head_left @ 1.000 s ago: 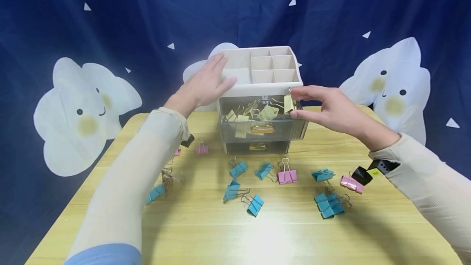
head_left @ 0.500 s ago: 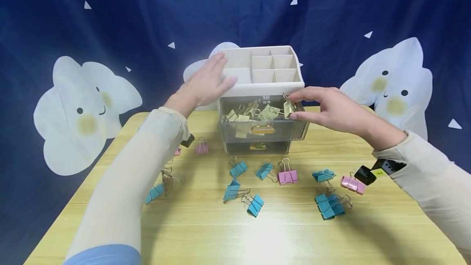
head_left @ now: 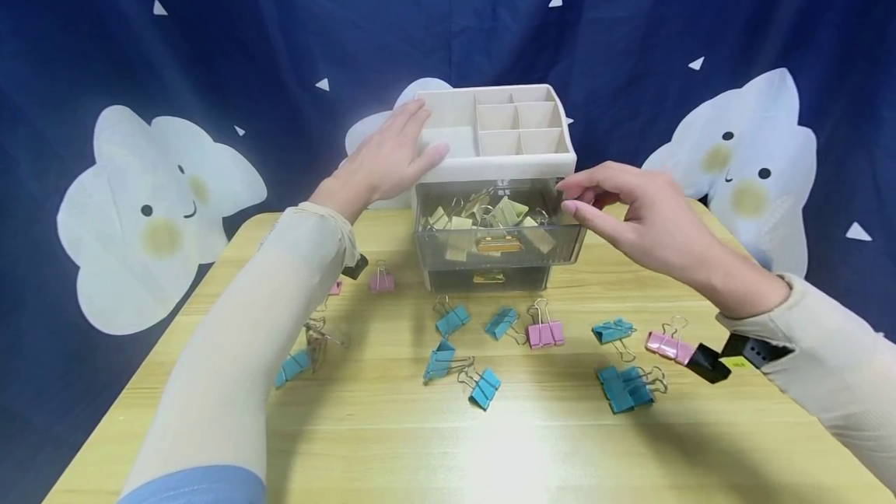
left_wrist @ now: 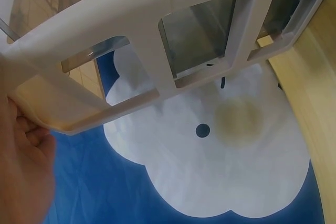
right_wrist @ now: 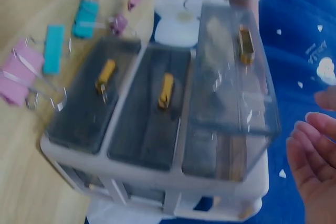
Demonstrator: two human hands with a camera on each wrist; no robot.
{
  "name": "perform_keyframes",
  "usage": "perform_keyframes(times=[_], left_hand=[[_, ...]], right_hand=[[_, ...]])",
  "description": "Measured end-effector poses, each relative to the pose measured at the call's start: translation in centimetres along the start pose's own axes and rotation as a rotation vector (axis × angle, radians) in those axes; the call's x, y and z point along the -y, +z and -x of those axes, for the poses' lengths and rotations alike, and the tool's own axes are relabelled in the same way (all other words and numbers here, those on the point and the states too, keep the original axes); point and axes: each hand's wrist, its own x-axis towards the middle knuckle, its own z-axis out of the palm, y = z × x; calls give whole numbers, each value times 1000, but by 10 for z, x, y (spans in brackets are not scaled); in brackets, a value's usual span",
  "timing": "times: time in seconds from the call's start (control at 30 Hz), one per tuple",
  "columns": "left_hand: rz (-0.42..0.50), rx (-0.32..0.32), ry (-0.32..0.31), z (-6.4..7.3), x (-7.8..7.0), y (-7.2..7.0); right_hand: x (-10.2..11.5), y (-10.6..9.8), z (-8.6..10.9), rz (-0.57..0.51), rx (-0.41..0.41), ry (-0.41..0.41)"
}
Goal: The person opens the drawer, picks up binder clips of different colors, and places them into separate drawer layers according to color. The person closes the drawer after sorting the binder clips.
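A white desktop organizer [head_left: 504, 167] stands at the back of the table. Its top drawer [head_left: 441, 251], smoky and see-through with a gold handle [head_left: 499, 244], is pulled out and holds several yellow binder clips [head_left: 509, 212]. My left hand [head_left: 388, 150] holds the organizer's upper left edge, thumb towards the front rim; the left wrist view has its fingers [left_wrist: 31, 135] bent at the white corner. My right hand [head_left: 637, 212] is beside the drawer's right front corner, holding nothing, thumb and fingers apart and lightly bent. The right wrist view also has this hand [right_wrist: 317, 161] off the drawer's side.
Lower drawers [head_left: 488, 279] are pushed in. Across the wooden table [head_left: 378, 442] lie several blue binder clips [head_left: 484, 389] and pink binder clips [head_left: 545, 334]. Open compartments [head_left: 519, 119] top the organizer. A blue curtain [head_left: 448, 14] with white cloud shapes hangs behind.
My right hand has let go of a yellow binder clip, which now lies in the drawer's right part, and has drawn back slightly to the right. The left hand stays put.
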Motion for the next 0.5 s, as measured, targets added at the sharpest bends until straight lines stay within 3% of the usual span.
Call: perform_keyframes(times=[0.17,0.27,0.33,0.5], left_hand=[[-4,-2,0,0,-1,-1],[2,1,-4,0,-1,-2],[7,0,-6,0,-1,-1],[8,-3,-10,1,-2,0]], right_hand=[[12,6,9,-110,15,22],[15,13,12,-102,47,1],[15,19,13,-60,42,-65],[18,37,15,112,-54,-340]])
